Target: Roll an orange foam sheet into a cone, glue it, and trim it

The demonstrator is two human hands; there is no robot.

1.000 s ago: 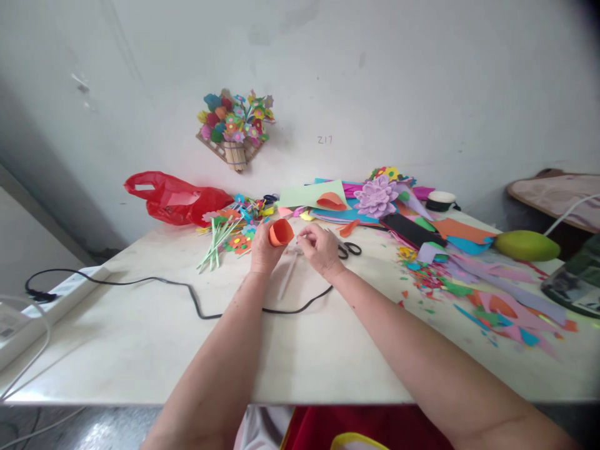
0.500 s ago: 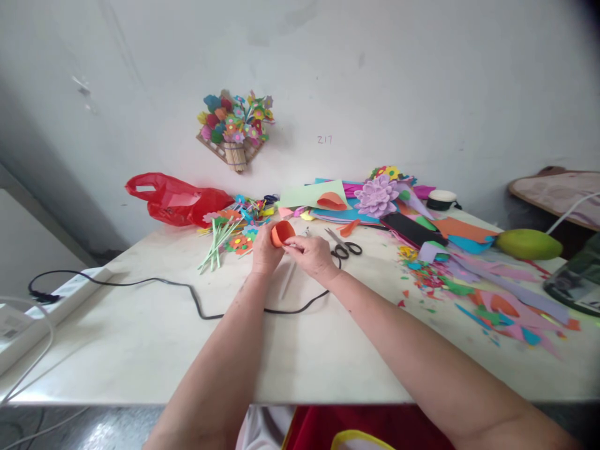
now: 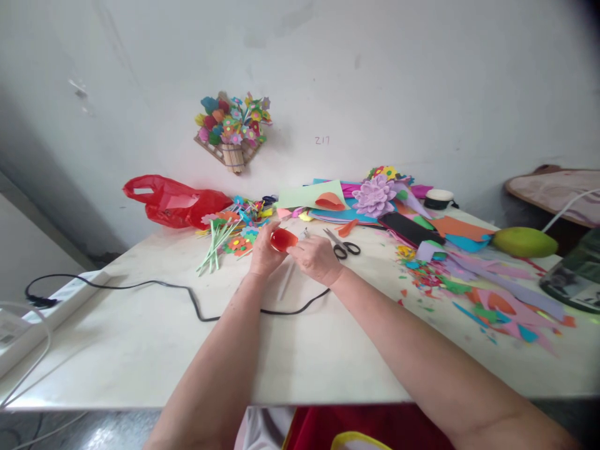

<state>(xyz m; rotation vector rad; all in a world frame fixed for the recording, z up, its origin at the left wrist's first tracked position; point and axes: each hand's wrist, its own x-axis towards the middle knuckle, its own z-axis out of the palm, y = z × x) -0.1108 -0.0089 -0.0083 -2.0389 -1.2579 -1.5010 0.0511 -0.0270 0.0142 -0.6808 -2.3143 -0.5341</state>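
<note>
Between my hands is a curled orange foam-sheet piece (image 3: 284,240), bent into a cup shape with its hollow facing me. My left hand (image 3: 265,251) is wrapped round its left side. The fingers of my right hand (image 3: 315,257) pinch its right edge; the fingertips are partly hidden. Beneath my hands a white glue stick (image 3: 286,280) lies on the table, and a glue gun's tip (image 3: 305,233) shows just behind. Black-handled scissors (image 3: 341,244) rest to the right of my right hand.
A black cord (image 3: 187,289) crosses the table from a power strip (image 3: 70,300). Left of my hands lie pale green stems (image 3: 216,245) and a red plastic bag (image 3: 180,203). Foam sheets, a purple flower (image 3: 374,196), a black phone (image 3: 410,229) and colourful scraps (image 3: 506,306) spread to the right.
The orange piece has turned and narrowed from a round opening to a flatter one pointing right. My right hand's fingers have closed in on its right edge.
</note>
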